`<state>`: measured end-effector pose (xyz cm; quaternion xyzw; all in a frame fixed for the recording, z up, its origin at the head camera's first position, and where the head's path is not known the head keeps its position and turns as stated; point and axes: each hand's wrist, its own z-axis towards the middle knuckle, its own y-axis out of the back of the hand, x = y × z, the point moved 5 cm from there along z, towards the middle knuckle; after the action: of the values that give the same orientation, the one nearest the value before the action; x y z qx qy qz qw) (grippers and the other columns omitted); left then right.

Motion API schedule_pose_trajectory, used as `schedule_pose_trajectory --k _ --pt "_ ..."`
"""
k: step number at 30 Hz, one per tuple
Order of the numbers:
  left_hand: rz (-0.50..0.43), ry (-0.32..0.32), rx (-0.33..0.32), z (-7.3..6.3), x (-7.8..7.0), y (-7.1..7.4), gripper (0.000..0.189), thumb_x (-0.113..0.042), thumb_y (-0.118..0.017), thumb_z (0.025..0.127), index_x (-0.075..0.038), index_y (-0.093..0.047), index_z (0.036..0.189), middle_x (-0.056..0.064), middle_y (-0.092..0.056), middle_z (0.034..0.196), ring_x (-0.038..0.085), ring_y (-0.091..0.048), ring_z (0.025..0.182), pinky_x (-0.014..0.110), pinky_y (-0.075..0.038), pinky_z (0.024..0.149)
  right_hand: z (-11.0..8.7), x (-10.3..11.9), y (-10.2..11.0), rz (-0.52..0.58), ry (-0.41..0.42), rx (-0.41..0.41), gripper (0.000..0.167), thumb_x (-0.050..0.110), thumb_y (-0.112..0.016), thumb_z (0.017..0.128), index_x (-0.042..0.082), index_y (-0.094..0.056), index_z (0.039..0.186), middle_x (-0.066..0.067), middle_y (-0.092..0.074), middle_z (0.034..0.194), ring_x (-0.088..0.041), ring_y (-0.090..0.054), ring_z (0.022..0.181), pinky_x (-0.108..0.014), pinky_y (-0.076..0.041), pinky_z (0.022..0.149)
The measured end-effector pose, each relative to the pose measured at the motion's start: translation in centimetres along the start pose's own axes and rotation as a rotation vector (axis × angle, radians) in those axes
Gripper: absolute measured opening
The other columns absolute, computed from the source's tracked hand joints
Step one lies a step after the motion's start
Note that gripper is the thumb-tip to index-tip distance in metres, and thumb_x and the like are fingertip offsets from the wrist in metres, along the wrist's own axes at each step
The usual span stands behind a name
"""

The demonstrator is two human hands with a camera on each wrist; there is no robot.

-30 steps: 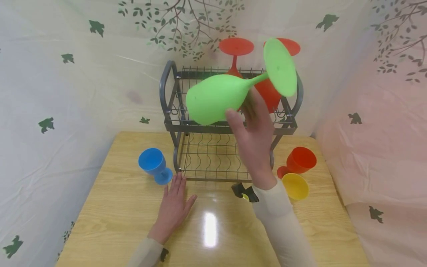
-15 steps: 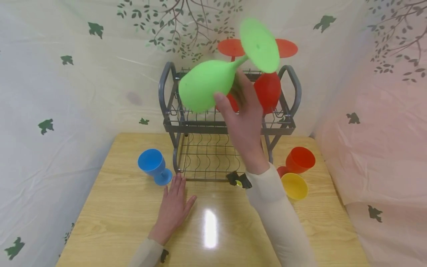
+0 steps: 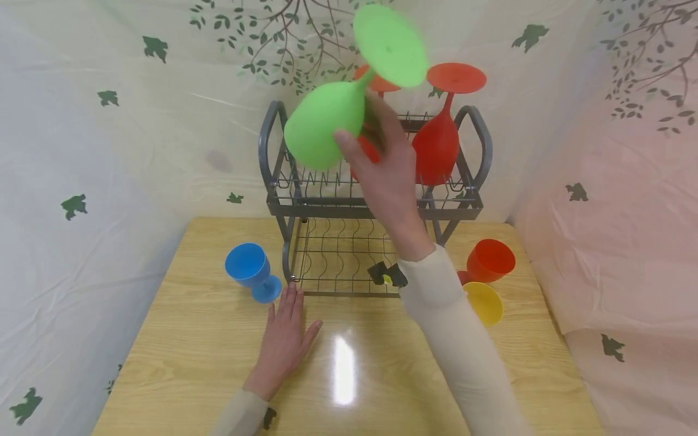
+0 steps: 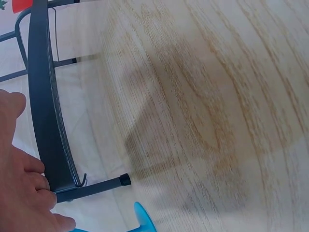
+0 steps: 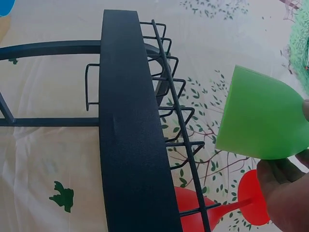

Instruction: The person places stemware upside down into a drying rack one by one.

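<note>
In the head view my right hand (image 3: 384,163) holds a light green goblet (image 3: 325,124) upside down and tilted, its foot up to the right and its bowl over the left part of the upper rack. The right wrist view shows the fingers and thumb around the green bowl (image 5: 265,116), above the rack's wires. Two red goblets (image 3: 436,148) stand inverted on the upper tier of the dark dish rack (image 3: 376,213); the left one is partly behind my hand. My left hand (image 3: 280,345) lies with straight fingers on the table, fingertips at the rack's lower front left corner.
A blue goblet (image 3: 251,266) stands left of the rack. To its right are another red goblet (image 3: 491,260) and a yellow cup (image 3: 484,304), partly behind my right sleeve. The rack's lower tier (image 3: 343,260) is bare wire. Leaf-patterned cloth (image 3: 136,151) hangs behind the wooden table (image 3: 180,363).
My right hand has carried the green goblet left and up, and it has turned more upright with its foot higher. The right red goblet is now uncovered. The left hand stays in place.
</note>
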<state>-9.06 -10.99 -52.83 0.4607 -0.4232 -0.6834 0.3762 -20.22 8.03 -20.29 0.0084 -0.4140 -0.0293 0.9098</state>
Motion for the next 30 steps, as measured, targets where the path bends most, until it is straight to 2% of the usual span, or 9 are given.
schedule_pose_trajectory --k 6,15,22,30 --pt "0.006 -0.002 -0.008 0.0 0.0 -0.1 0.08 -0.045 -0.061 0.102 0.012 -0.037 0.153 0.029 -0.024 0.165 0.047 -0.03 0.15 0.068 -0.027 0.117 0.9 -0.6 -0.9 -0.027 -0.051 0.065 0.064 0.008 -0.074 0.095 0.004 -0.047 0.153 -0.007 -0.056 0.149 -0.017 -0.057 0.129 -0.029 -0.051 0.105" --pt "0.015 0.009 0.014 0.0 0.1 -0.2 0.082 -0.047 -0.06 0.102 0.011 -0.035 0.155 0.028 -0.022 0.166 0.045 -0.027 0.152 0.067 -0.025 0.118 2.0 -1.9 -1.7 -0.162 -0.181 0.13 0.07 0.009 -0.074 0.095 0.01 -0.042 0.158 -0.002 -0.052 0.154 -0.013 -0.055 0.135 -0.024 -0.048 0.106" --pt "0.022 -0.004 -0.001 0.0 0.0 0.0 0.082 -0.046 -0.062 0.101 0.012 -0.036 0.153 0.03 -0.024 0.165 0.046 -0.029 0.151 0.068 -0.027 0.117 2.6 -2.5 -2.4 -0.238 -0.257 0.226 0.074 0.016 -0.075 0.096 0.016 -0.039 0.16 0.006 -0.048 0.158 -0.008 -0.046 0.142 -0.027 -0.045 0.11" --pt "0.004 -0.004 0.001 -0.1 -0.1 0.0 0.082 -0.045 -0.063 0.101 0.012 -0.037 0.153 0.03 -0.024 0.165 0.046 -0.028 0.151 0.068 -0.028 0.117 2.8 -3.6 -3.1 -0.331 -0.316 0.304 0.072 0.019 -0.074 0.098 0.014 -0.038 0.16 0.006 -0.046 0.16 -0.009 -0.045 0.143 -0.029 -0.045 0.112"
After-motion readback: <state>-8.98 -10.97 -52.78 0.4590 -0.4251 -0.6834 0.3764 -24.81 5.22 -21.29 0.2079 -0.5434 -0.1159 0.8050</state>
